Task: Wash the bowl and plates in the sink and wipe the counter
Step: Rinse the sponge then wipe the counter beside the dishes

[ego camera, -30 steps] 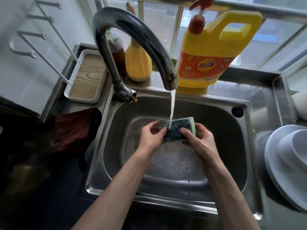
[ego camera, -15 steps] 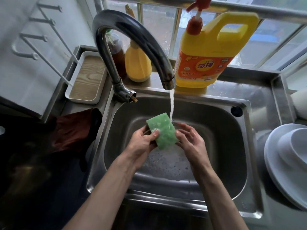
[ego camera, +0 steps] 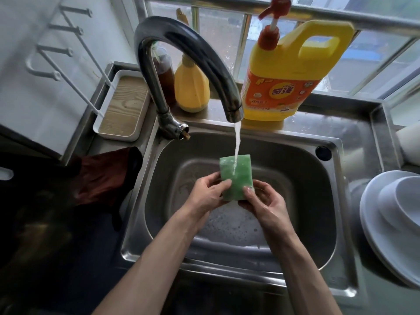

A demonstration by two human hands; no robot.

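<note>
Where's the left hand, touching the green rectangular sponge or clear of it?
Touching. The head view shows the left hand pinching the green rectangular sponge at its lower-left edge.

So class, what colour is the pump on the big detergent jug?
Red pump, seen in the head view.

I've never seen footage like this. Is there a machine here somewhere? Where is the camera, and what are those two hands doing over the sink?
No machine: a person wears one camera on the head, looking down at their own bare hands. The left hand and right hand together hold a green sponge under water running from the tap into the steel sink. A yellow detergent jug stands behind. White plates and a bowl sit stacked on the right, and a dark reddish cloth lies on the left.
</note>
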